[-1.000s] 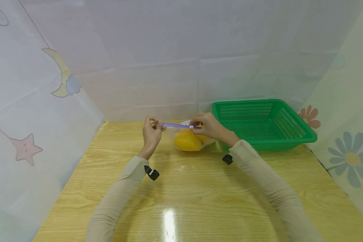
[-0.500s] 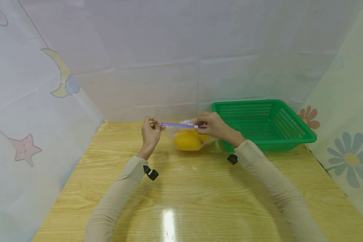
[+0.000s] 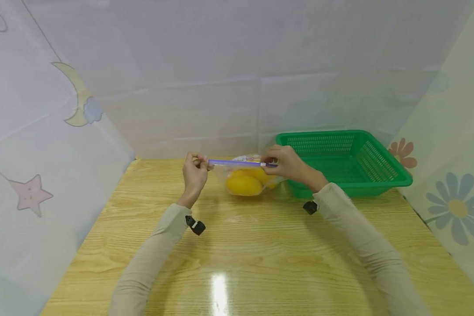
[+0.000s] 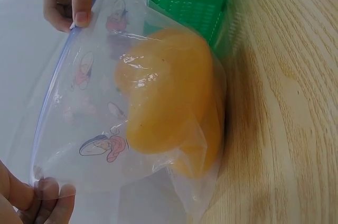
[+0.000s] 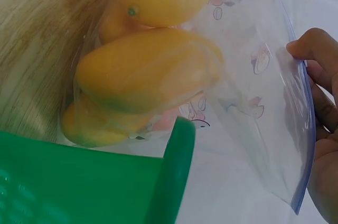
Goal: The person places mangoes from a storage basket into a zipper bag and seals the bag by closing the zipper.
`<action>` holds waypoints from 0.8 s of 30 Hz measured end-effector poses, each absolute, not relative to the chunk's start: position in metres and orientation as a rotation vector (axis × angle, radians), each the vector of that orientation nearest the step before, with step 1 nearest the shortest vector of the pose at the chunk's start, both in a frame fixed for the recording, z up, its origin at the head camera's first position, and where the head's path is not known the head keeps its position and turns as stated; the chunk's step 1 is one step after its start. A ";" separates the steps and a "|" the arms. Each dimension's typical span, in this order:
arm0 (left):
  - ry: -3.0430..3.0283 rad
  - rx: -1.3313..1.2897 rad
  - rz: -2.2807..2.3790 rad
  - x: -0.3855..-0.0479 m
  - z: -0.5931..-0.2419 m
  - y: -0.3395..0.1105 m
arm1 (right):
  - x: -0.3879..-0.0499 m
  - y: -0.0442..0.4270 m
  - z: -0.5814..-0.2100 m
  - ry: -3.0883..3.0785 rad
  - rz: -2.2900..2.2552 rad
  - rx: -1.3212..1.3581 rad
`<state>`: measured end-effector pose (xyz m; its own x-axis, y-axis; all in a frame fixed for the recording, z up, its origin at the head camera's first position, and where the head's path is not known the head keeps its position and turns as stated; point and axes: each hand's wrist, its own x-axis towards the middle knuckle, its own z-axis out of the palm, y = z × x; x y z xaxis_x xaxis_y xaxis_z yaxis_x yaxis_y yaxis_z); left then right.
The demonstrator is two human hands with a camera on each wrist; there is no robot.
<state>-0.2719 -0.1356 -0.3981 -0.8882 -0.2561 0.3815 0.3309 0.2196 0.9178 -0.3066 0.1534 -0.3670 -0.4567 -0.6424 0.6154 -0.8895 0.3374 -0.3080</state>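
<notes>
A clear slider zip bag [image 4: 103, 118] with printed cartoon figures stands on the wooden table. Inside lie several yellow mangoes [image 5: 145, 71], pressed together at its bottom. Along the bag's top runs a purple zip strip [image 3: 233, 163]. My left hand [image 3: 195, 174] pinches the strip's left end between thumb and fingers. Near the other end, my right hand [image 3: 287, 164] pinches the small white slider [image 3: 263, 164], and a short piece of strip shows past it. In the right wrist view the strip's free corner hangs beyond that hand.
A green plastic basket [image 3: 403, 181] with slotted walls stands right of the bag, close to it. The wooden table [image 3: 237, 245] reaches back to a pale fabric wall [image 3: 221, 87]. Patterned cloth walls flank both sides.
My right hand has slid to the right along the zip strip, and the white slider has moved with it. The left hand has stayed at the strip's left end, shifting only slightly left.
</notes>
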 end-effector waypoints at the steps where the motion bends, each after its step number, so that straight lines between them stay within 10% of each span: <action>1: -2.041 -0.068 -1.714 -0.272 -0.398 -0.136 | -0.307 0.154 -0.367 -2.226 0.880 1.348; 24: -2.012 -0.064 -1.762 -0.276 -0.401 -0.138 | -0.306 0.185 -0.369 -2.227 0.904 1.301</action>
<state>-0.2756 -0.1377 -0.4006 -0.8919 -0.2626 0.3681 0.3303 0.1777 0.9270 -0.3061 0.1853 -0.3694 -0.4832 -0.6124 0.6257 -0.8752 0.3560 -0.3275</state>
